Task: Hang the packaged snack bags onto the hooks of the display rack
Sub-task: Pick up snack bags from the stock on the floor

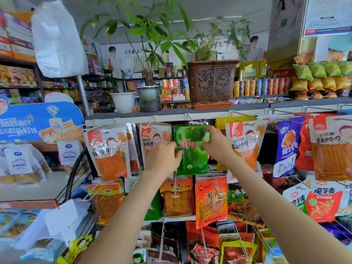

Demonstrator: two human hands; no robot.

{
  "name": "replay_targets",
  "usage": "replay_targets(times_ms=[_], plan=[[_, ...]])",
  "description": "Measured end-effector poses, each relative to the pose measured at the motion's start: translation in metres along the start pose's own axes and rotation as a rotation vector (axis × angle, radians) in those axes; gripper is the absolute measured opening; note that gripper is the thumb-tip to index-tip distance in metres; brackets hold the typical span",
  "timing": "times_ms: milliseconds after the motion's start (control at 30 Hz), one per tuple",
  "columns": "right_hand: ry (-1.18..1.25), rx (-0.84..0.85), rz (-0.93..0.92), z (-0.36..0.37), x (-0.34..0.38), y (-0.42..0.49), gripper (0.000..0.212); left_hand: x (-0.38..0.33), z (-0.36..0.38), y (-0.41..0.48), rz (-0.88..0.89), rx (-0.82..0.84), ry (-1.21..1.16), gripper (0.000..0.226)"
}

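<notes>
1. Under the grey shelf edge (pixel 171 112), both forearms reached up. The left hand (pixel 162 157) pinched the left edge of the glossy green plastic snack bag (pixel 190 159), and the right hand (pixel 216 142) gripped its upper right corner.
2. Clear-fronted bags of orange strips (pixel 245 145) crowded close on both sides.
3. It stood upright, long axis vertical, print facing the camera, top at the white wire hook (pixel 191 119).

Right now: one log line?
green snack bag: at top-row hook | left hand: grips bag | right hand: grips bag
</notes>
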State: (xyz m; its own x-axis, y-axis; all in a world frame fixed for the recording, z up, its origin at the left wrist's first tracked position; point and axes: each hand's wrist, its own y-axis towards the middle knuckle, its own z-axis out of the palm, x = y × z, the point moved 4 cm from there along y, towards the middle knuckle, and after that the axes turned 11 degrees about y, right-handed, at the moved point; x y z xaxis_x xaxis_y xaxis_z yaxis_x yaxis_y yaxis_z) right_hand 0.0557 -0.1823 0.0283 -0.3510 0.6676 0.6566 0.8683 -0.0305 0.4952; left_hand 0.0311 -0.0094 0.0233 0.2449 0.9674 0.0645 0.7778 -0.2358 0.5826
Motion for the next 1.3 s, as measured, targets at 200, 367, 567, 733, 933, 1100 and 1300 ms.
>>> replay_targets(times_ms=[200, 367, 567, 733, 933, 1100, 1300], plan=[[0.021, -0.005, -0.012, 0.032, -0.009, 0.051, 0.052, 0.021, 0.033, 0.048, 0.068, -0.026, -0.063, 0.037], [-0.099, -0.193, -0.046, 0.038, -0.014, 0.072, 0.035, 0.034, 0.055, 0.075, 0.157, -0.063, -0.068, 0.04], [-0.191, -0.191, 0.025, 0.035, -0.011, 0.076, 0.024, 0.026, 0.064, 0.083, 0.174, -0.111, -0.189, 0.042], [-0.165, -0.237, -0.015, 0.019, 0.002, 0.057, 0.015, 0.029, 0.06, 0.074, -0.03, -0.056, -0.467, 0.059], [-0.055, -0.22, -0.07, 0.004, 0.021, 0.022, 0.012, 0.019, 0.066, 0.042, -0.108, 0.384, -1.038, 0.021], [0.008, -0.176, -0.113, 0.017, 0.027, -0.009, 0.02, 0.024, 0.066, 0.004, -0.244, 0.4, -1.288, 0.007], [0.556, -0.123, 0.202, 0.081, -0.005, -0.052, 0.067, 0.069, 0.092, -0.058, -0.596, 0.463, -1.341, 0.071]])
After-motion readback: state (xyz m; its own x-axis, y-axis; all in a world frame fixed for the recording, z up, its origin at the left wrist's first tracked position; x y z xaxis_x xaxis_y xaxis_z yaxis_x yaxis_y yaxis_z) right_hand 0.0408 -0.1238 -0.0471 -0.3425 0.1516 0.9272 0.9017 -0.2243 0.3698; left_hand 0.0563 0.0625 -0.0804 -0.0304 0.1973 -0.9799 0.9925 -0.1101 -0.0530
